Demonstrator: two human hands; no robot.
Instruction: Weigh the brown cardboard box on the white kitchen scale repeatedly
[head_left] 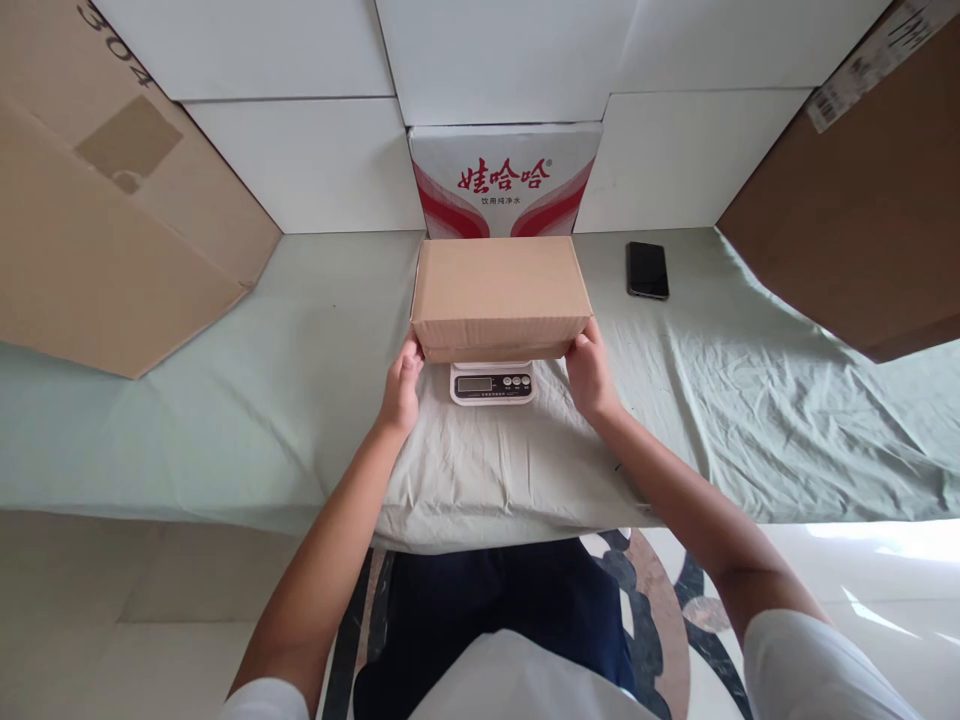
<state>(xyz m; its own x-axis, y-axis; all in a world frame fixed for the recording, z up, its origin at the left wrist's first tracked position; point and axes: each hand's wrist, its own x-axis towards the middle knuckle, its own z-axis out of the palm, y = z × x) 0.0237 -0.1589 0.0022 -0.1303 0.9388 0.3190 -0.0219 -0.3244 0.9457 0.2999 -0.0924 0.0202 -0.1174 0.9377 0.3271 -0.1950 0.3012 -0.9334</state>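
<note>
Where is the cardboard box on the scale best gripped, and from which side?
Probably by its two short ends, from left and right. The cardboard box lies flat, wider than the scale, so its ends overhang; the left hand and right hand already sit there.

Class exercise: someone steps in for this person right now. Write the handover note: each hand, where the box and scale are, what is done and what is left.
Left hand: at the near left corner of the cardboard box, fingers on its side.
Right hand: at the near right corner, gripping the same way.
The box sits over the small white kitchen scale, covering its platform; only the display strip shows. The scale stands on the green cloth.
A black phone lies on the cloth to the right, untouched.
Done: box is placed on the scale.
Left: probably let go and read the display; the digits are too small to read here.
</note>
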